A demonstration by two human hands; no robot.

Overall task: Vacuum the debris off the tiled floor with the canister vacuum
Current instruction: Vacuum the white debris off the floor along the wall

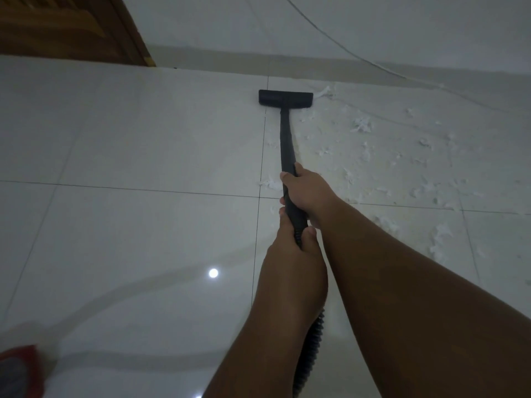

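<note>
At the near bottom-left corner a red and grey object [18, 369] pokes into view; it may be the body of the vacuum, but too little shows to tell. A ribbed black hose [311, 343] runs up from the bottom edge, passing under the forearms to the wand. The left hand [293, 239] is wrapped closed around the top of the hose where it joins the wand, thumb pressed on the right side. Just ahead of it, the right hand [309, 193] is closed around the black wand [287, 145], fingers curled over the left side. The wand slopes forward and down to the flat black floor head [285, 98], which rests on the tiled floor [129, 156] close to the far wall, straddling a grout line.

The job looks roughly half done, judging by how things lie: the tiles to the left of the wand appear clean and glossy, showing a bright light reflection, while the tiles to the right are strewn with white paper scraps [360, 124], from beside the right forearm out to the wall. A few bits lie just left of the wand near the grout line. One larger scrap sits touching the head's right end.

A thin white cord [382, 67] trails along the wall and across the littered patch; it could snag the head. A wooden door [71, 27] stands at the far left, well clear.
</note>
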